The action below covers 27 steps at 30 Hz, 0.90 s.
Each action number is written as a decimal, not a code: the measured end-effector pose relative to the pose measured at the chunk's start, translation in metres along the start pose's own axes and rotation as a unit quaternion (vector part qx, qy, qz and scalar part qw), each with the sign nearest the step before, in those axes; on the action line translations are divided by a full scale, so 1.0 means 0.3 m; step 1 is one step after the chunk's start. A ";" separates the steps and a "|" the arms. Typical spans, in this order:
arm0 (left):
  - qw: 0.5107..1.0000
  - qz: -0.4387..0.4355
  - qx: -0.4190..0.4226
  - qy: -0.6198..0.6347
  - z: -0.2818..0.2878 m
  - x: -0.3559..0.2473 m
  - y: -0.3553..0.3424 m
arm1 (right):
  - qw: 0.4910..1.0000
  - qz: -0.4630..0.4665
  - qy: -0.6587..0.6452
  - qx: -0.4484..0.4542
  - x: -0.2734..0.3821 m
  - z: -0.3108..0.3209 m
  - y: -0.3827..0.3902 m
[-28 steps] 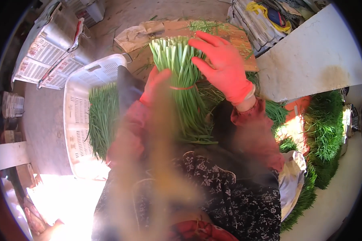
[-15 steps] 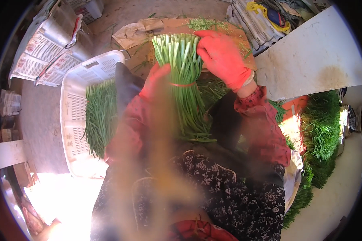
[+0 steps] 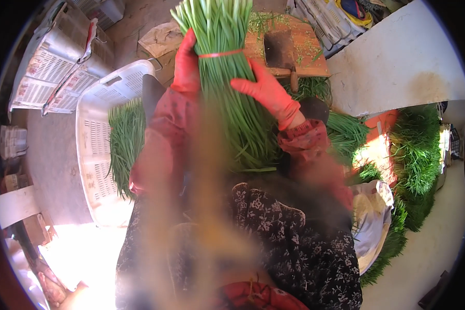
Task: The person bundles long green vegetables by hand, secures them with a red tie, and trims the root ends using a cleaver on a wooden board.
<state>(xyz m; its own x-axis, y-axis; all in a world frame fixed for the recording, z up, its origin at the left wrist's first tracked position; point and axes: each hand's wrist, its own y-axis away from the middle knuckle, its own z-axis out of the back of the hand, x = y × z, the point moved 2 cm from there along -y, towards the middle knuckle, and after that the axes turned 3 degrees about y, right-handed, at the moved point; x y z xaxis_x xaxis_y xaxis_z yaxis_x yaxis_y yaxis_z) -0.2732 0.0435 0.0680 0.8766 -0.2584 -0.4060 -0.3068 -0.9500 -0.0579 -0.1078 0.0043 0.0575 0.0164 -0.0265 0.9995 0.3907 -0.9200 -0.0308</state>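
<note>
A thick bundle of garlic chives (image 3: 232, 98), pale cut ends up, is held upright before me with a red band (image 3: 220, 53) round its upper part. My left hand (image 3: 186, 64), in an orange-red rubber glove, wraps the bundle's left side by the band. My right hand (image 3: 266, 92), gloved alike, grips the right side a little lower, its thumb across the front and its other fingers hidden behind. Beyond the bundle, a cleaver (image 3: 279, 50) with a dark blade and wooden handle lies on a wooden board (image 3: 312, 62) strewn with green scraps.
At my left stands a white plastic crate (image 3: 91, 150) holding chives (image 3: 126, 144). More crates (image 3: 57, 67) are stacked at the far left. A white panel (image 3: 398, 62) slants across the far right. Loose chives (image 3: 416, 160) lie in heaps at my right. A blurred strip hangs close to the camera.
The bundle has risen and moved away from me, uncovering the cleaver on the board. My right hand has come down from the cut ends to the bundle's right side, below the band.
</note>
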 end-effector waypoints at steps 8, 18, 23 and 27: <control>0.955 -0.082 0.006 -0.286 -0.043 0.024 -0.020 | 0.986 0.006 0.141 -0.088 0.187 0.032 -0.040; 0.985 -0.094 0.097 -0.111 0.000 -0.189 -0.176 | 0.922 -0.120 0.348 -0.120 -0.255 0.258 0.300; 0.968 -0.198 0.039 -0.148 0.075 -0.213 -0.172 | 0.811 -0.087 0.420 -0.397 0.019 0.491 0.378; 0.976 -0.179 0.021 -0.120 0.107 -0.145 -0.151 | 0.897 0.164 0.269 -0.309 0.288 0.231 0.295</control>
<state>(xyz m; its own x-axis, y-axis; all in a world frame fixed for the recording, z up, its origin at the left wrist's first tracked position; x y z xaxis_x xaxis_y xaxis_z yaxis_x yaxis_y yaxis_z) -0.3094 0.1035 0.0591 0.8199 0.1427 -0.5545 -0.0152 -0.9627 -0.2702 -0.0080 -0.0524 0.1408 -0.4745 -0.3675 0.7999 -0.1422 -0.8647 -0.4817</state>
